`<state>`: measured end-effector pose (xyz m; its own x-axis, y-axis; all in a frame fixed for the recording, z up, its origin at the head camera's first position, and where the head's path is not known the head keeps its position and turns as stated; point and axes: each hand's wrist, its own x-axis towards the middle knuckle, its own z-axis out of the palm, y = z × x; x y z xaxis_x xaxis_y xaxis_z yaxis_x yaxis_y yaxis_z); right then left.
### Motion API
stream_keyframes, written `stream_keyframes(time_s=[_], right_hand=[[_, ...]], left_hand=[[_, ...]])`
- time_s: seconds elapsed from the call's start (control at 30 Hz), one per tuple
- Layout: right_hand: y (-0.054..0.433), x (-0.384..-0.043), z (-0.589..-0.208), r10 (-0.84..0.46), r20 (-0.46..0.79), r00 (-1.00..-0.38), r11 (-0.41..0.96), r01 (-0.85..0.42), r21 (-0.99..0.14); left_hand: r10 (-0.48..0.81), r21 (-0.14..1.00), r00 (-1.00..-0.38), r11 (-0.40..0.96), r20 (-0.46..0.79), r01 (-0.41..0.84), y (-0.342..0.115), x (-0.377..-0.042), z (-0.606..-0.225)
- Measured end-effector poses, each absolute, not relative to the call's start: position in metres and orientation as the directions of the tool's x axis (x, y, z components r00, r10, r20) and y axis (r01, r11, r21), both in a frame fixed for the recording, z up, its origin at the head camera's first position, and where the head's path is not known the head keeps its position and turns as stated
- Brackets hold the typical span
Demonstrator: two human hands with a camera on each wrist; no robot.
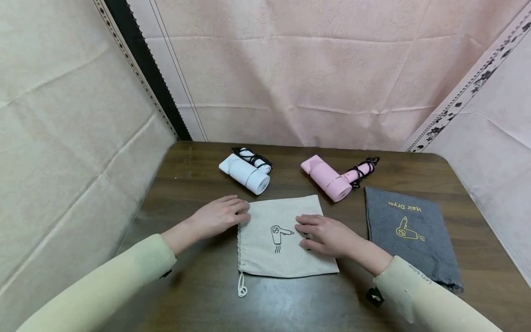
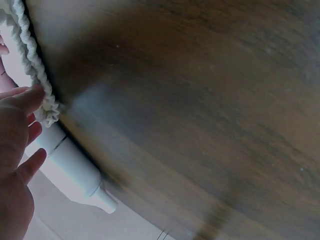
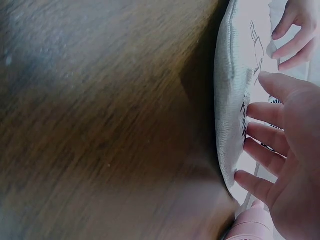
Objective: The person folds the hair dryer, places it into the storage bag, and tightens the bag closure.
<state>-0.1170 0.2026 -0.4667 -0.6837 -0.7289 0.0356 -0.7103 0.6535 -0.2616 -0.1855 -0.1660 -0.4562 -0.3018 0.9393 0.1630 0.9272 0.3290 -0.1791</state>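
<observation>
Right now, reading my feeds from left to right, I find the left hand [image 1: 217, 216] first, at the upper left corner of a pale cloth bag [image 1: 282, 214]. Its fingers look loosely apart in the wrist view, touching the gathered edge; I cannot tell whether any cloth is pinched. Just beyond lies a white hair dryer [image 1: 244, 175], a black cord [image 1: 251, 158] wound round its handle. The bag lies flat on the bench [image 1: 199, 299], its drawstring loop [image 1: 242, 288] out at the lower left. I see the right hand [image 1: 325, 234] on the bag's right part, fingers spread, tips on the cloth. Beyond it rests a pink hair dryer [image 1: 327, 177]; farthest right, a grey bag [image 1: 415, 249] with yellow print.
</observation>
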Motion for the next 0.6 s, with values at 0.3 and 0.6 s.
stream_keyframes(time_s=[0.3, 0.6], right_hand=[[0.2028, -0.117, -0.4674, -0.724, 0.044, -0.688, 0.656, -0.707, -0.264], [0.2027, -0.1187, -0.4617, -0.678, 0.046, -0.733, 0.687, -0.655, -0.315]], left_hand=[[0.958, -0.315, -0.235, 0.276, 0.164, 0.908, -0.1656, -0.1904, -0.4633], [0.947, -0.24, -0.256, 0.3, 0.195, 0.923, -0.1598, -0.191, -0.4603]])
